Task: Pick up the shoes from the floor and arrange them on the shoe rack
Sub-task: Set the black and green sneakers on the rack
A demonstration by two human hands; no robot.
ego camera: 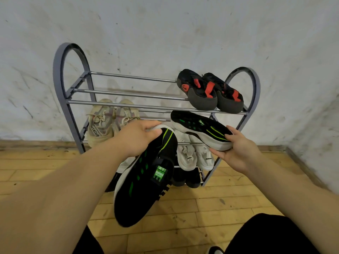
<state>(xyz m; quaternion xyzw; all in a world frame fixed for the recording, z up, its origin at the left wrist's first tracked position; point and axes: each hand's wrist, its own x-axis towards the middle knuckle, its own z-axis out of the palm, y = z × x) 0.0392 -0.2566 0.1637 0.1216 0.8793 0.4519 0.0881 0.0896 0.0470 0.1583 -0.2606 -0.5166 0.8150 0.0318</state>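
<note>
Head view: two black sneakers with green stripes are held in the air in front of the shoe rack (60, 85), one in each hand. The left sneaker (143, 184) is gripped at its heel by the left hand (135, 138), with fingers and thumb curled round the white sole edge, and its toe hangs down toward the wooden floor (183, 217). The right sneaker (200, 129) is pinched at the heel by the right hand (238, 153). Its toe is pointed to the left, at the front of the rack, just below the top bars (128, 92). Neither sneaker seems to be resting on a bar.

A black-and-red pair (209, 92) is placed at the right end of the top level, and the bars to its left are seen bare. On the middle level a beige pair (108, 121) and a white pair (194, 154) are stored, and dark shoes (185, 177) are partly seen lower down.

The lifting step appears to be done for this pair, and the placing step is judged to be in hand. For the next move, the left sneaker would probably have to be turned level. Both would then be set side by side, sole down across the bars, so that each sole is carried by more than one bar.
</note>
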